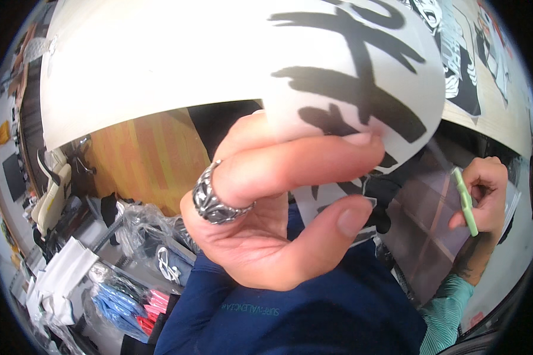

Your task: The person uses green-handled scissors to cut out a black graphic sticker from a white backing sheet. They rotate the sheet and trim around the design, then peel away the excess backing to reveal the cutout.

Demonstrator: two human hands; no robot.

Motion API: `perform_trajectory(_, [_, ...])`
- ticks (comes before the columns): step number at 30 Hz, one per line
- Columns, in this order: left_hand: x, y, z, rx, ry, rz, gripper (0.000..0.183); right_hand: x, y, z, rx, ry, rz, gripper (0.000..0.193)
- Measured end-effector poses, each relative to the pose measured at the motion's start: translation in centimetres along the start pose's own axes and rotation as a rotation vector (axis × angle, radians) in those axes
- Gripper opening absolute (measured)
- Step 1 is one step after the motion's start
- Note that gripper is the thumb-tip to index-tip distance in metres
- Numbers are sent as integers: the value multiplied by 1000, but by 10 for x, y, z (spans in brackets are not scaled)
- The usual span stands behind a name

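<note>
Close to the camera, my left hand [260, 201], wearing a chunky silver ring [216, 198], holds a whitish, see-through film sheet [423, 89] with black brush-style marks [361, 71]. One finger lies across the front of the film and another passes behind it. The thumb is apart below, beside a lower piece with more black marks. Off to the right, my right hand [485, 189] is closed around a slim light-green pen-shaped tool [465, 204]. Its tip is too blurred to identify.
A pale table [130, 65] spans the top, with black-and-white printed sheets [462, 71] at its right. At lower left are clear plastic bags [142, 225], folded blue and red packed garments [115, 302] and white cloth [65, 272]. A pale chair [53, 189] stands farther left on the floor.
</note>
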State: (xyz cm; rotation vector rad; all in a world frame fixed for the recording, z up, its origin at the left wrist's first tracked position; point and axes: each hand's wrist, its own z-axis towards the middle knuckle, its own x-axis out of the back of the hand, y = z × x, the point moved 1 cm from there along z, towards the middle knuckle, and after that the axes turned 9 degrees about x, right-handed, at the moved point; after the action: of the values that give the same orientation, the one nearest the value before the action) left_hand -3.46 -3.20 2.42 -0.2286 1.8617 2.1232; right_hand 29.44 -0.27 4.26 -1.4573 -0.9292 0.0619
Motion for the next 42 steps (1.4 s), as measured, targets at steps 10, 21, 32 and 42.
perform_trajectory(10, [1, -8, -4, -50, 96, -137, 52, -5, 0, -2, -111, 242, 58, 57])
perform_trajectory(21, [10, -1, 1, 105, 52, -103, 59, -9, -10, 17, 178, -126, 78, 47])
perform_trajectory(32, [2, -9, 8, 380, 72, -441, 55, -19, -48, 29, 337, -62, -150, 32])
perform_trajectory(42, [1, -18, 6, 10, 269, -102, 55, -10, -21, 3, 104, 40, -84, 48])
